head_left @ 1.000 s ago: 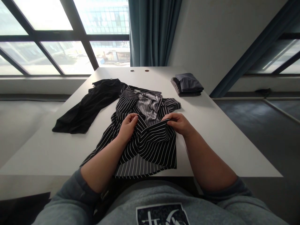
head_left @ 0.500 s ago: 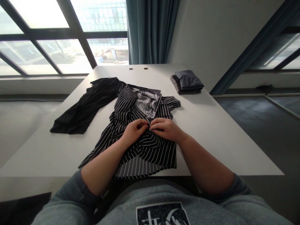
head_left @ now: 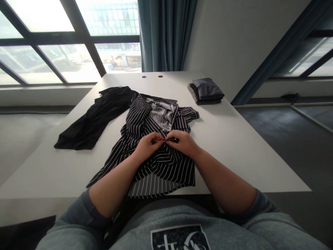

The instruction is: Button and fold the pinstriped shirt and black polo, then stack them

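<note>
The left hand and right hand were together, their fingertips pinching the front edge of a striped jacket. The jacket lay rumpled on the table beneath them, its grey lining showing. A black garment lay just beside it on the left. Folded dark clothes sat well apart, towards the far right. A teal curtain and a window stood beyond the table.
</note>
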Tool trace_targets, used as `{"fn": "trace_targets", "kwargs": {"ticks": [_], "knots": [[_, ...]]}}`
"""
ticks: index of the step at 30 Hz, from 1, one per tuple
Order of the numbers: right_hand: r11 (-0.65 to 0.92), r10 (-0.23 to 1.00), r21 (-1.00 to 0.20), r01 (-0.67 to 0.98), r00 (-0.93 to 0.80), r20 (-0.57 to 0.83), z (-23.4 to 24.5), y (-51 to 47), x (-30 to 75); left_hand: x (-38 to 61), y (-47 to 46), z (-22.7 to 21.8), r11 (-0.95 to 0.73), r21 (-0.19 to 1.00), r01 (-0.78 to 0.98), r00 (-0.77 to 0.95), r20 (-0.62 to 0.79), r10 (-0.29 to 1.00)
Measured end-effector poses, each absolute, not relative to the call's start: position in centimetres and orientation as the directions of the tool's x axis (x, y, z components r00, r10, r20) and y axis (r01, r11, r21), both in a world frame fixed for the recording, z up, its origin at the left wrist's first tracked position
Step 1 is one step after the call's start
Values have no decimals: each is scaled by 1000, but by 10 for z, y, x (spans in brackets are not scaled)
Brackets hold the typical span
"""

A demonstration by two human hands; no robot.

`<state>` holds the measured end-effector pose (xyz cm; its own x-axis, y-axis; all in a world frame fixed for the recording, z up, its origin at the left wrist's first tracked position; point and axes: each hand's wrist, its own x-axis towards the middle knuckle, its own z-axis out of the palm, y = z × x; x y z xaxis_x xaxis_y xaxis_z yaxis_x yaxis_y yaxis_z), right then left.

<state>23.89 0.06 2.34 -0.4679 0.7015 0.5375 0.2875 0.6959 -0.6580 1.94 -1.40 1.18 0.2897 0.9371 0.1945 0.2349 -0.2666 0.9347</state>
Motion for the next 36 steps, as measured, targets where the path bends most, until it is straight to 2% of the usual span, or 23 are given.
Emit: {"fn": "trace_targets", "kwargs": {"ticks": [5,10,16,19,25,31,36], "knots": [[671,721,-699,248,-441,535,23,1,237,19,-17,18,-273,927,256,328,183,927],[596,777,-755,272,-431,458,20,2,236,20,-16,15,-286,900,328,275,199,941],[415,874,-883,220,-366,319,14,4,236,20,-11,10,-229,938,259,258,162,953],[372,883,-915,153,-361,299,11,4,235,21,-11,10,-197,956,215,255,139,957],[383,892,-912,148,-317,323,12,1,231,22,-9,9,-137,983,119,253,103,962],[459,875,-850,259,-298,382,16,-2,227,23,-7,6,-124,987,106,228,97,969],[540,834,-789,293,-310,456,16,-3,225,20,-7,6,-74,989,130,267,38,963]]}}
